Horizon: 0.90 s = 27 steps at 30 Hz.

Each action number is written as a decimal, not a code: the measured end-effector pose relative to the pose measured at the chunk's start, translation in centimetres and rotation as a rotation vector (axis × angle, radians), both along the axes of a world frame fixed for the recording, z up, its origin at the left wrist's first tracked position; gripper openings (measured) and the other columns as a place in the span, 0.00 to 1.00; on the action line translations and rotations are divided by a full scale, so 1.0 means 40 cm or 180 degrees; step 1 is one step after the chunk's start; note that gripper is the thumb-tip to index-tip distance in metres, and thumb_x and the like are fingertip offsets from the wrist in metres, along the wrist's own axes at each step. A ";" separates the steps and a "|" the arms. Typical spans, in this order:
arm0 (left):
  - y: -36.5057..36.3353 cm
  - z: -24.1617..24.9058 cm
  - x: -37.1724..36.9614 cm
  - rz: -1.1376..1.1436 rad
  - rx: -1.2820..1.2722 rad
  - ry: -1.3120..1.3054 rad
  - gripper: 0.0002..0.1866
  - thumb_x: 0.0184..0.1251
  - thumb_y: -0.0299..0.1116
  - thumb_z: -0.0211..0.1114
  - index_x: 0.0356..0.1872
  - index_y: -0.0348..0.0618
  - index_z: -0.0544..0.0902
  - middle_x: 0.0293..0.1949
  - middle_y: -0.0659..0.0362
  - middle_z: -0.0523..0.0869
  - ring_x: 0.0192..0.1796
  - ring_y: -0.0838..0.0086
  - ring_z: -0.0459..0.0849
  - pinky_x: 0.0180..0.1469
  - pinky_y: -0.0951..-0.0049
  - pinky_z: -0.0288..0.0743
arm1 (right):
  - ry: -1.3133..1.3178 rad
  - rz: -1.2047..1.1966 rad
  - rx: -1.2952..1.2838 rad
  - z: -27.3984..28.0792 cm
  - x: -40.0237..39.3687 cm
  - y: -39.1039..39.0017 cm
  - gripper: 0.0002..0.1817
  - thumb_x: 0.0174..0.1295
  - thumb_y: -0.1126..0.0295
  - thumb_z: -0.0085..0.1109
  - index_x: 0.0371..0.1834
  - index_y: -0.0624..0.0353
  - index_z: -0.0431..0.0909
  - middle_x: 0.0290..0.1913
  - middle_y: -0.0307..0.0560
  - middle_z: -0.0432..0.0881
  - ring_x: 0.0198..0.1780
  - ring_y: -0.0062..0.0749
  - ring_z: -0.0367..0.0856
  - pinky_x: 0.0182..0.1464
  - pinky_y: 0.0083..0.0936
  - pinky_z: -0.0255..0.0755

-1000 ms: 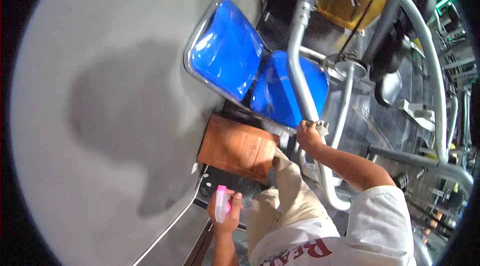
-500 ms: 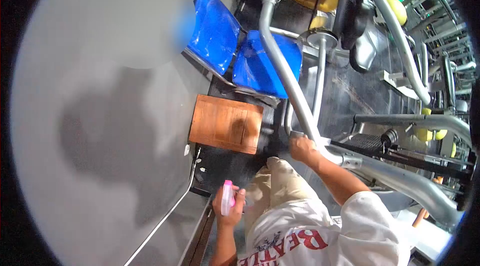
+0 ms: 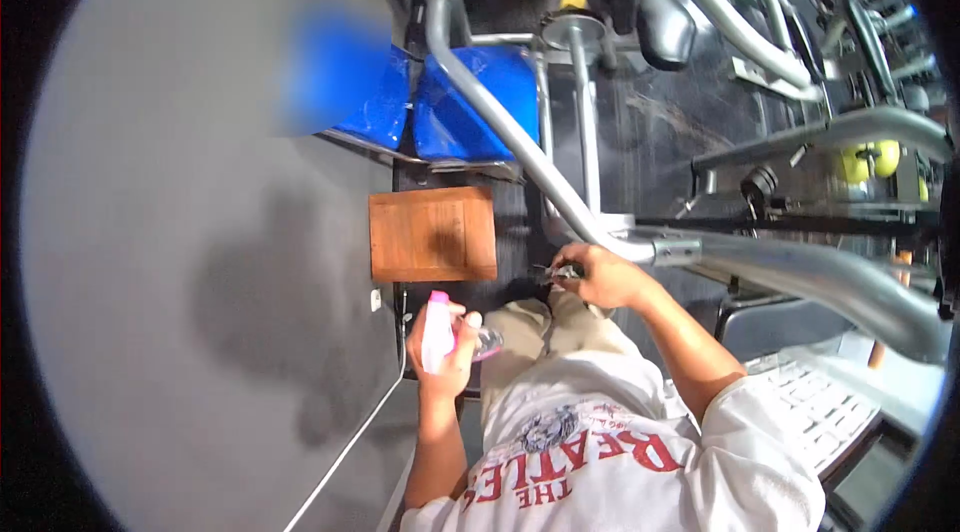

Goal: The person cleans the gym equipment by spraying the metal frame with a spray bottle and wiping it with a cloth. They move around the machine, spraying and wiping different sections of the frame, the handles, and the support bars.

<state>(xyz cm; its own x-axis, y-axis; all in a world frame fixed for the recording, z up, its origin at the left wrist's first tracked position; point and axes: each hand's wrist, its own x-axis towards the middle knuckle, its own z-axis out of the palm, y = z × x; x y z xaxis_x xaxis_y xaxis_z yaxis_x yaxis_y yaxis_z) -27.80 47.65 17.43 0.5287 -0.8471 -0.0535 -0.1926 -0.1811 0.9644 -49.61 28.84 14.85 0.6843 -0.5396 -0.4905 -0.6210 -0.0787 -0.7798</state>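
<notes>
My left hand [image 3: 445, 357] is closed around a spray bottle [image 3: 437, 332] with a pink and white head; its clear lower part sticks out to the right of the fingers. My right hand [image 3: 605, 277] is bent round a small crumpled greyish thing, apparently a cloth [image 3: 566, 273], mostly covered by the fingers. Just above that hand runs a thick silver tube [image 3: 520, 147] of a gym machine, a small gap apart from it. A brown wooden box or stool [image 3: 430, 235] stands on the floor ahead of the left hand.
Two joined blue seats [image 3: 475, 107] stand beyond the wooden piece, against the grey wall [image 3: 180, 182] at left. A white cable [image 3: 345, 452] runs along the wall's foot. Silver machine frames [image 3: 810, 277], a black pad [image 3: 665, 27] and a dumbbell [image 3: 760, 182] fill the right.
My right hand has come off the silver tube and drawn slightly left and down, toward my legs. My left hand has risen with the spray bottle. The view has shifted right.
</notes>
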 end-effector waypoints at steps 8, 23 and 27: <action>-0.141 0.192 -0.036 -0.0745 -0.0230 0.0787 0.13 0.65 0.24 0.75 0.45 0.35 0.80 0.28 0.60 0.82 0.25 0.77 0.83 0.30 0.74 0.78 | -0.0329 -0.1498 0.0170 0.153 -0.202 0.090 0.09 0.67 0.67 0.65 0.45 0.59 0.82 0.34 0.44 0.84 0.38 0.28 0.81 0.45 0.30 0.76; -0.163 0.163 -0.221 -0.3157 0.0316 0.0640 0.13 0.67 0.26 0.73 0.47 0.37 0.78 0.26 0.63 0.80 0.26 0.78 0.79 0.31 0.74 0.77 | -0.0316 -0.3649 0.0043 0.246 -0.415 0.646 0.13 0.68 0.63 0.65 0.49 0.58 0.83 0.40 0.45 0.87 0.43 0.31 0.84 0.50 0.30 0.76; -0.165 0.201 -0.387 -0.3960 0.0429 0.0849 0.13 0.66 0.24 0.74 0.46 0.36 0.79 0.26 0.64 0.79 0.27 0.80 0.79 0.32 0.76 0.78 | -0.0472 -0.4175 0.0217 0.225 -0.515 0.759 0.12 0.69 0.62 0.65 0.48 0.59 0.83 0.39 0.41 0.87 0.43 0.26 0.83 0.51 0.27 0.76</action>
